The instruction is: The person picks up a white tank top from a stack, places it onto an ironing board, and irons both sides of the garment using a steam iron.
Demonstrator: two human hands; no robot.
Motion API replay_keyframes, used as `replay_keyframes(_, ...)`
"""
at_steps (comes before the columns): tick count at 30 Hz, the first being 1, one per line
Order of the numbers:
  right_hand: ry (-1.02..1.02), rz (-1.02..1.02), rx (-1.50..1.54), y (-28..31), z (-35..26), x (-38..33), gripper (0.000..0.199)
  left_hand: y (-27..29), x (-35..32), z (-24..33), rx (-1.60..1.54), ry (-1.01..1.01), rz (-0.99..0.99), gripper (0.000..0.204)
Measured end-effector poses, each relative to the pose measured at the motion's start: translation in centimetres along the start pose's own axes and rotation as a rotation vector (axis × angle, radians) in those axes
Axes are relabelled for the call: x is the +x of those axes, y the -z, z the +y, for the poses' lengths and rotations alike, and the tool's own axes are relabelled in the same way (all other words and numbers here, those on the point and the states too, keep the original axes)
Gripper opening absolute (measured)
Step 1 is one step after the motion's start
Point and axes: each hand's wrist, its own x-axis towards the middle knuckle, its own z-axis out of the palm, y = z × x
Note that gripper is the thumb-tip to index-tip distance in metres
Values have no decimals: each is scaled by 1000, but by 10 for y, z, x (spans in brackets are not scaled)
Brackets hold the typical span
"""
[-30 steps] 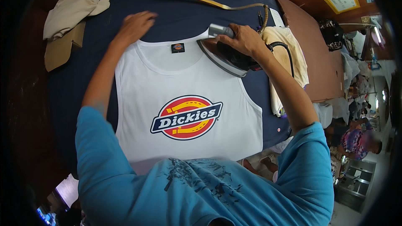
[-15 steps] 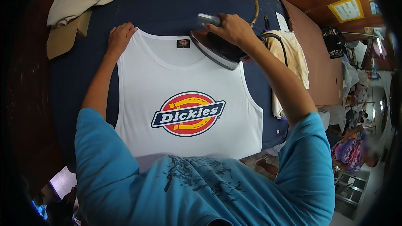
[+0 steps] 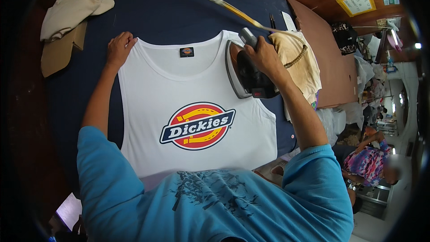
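Observation:
A white tank top (image 3: 143, 89) lies flat, with a round red, yellow and navy print on its chest and a dark label inside the neckline. My left hand (image 3: 120, 48) is closed at the top of its left shoulder strap, fingers curled over the fabric's edge. In my right hand (image 3: 265, 56) is the handle of a black steam iron (image 3: 245, 71). The iron's soleplate rests on the right side of the shirt, between neckline and armhole, with the tip pointing away from me. Part of the right strap and armhole is hidden under the iron.
Dark blue padded cloth covers the ironing table (image 3: 148, 9). A cream cloth (image 3: 71, 9) lies over a piece of cardboard (image 3: 62, 58) at far left. Folded beige fabric (image 3: 300, 60) sits right of the iron. A hose (image 3: 233, 11) arches overhead. Another person (image 3: 369, 161) is at right.
The iron has moved right and slightly nearer, and has turned so its tip points more away from me. The hose has swung lower. My left hand stays at the left strap.

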Motion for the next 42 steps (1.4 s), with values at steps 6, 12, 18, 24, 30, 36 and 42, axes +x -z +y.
replay_keyframes(6, -71, 72, 2, -5, -7, 56, 44, 12, -1, 11, 57, 41, -78, 24)
replay_keyframes(12, -28, 52, 21, 0, -8, 49, 44, 3, 5, 45, 132, -122, 153, 25)
replay_keyframes(18, 2, -54, 27, 2, 6, 43, 45, -68, 46, 186, -210, -261, -17, 22)
replay_keyframes(24, -117, 112, 14, 13, 3, 20, 51, -123, 77, 213, -217, -77, -109, 16)
replay_keyframes(30, -118, 118, 10, 14, 12, 43, 55, -129, 90, 207, -273, -70, -169, 14)
replay_keyframes(36, -23, 80, -17, 18, 21, 41, 56, -124, 98, 200, -335, -59, -247, 16)
replay_keyframes(42, 235, -82, -147, 13, -3, 6, 51, -124, 121, 193, -351, -62, -387, 15)
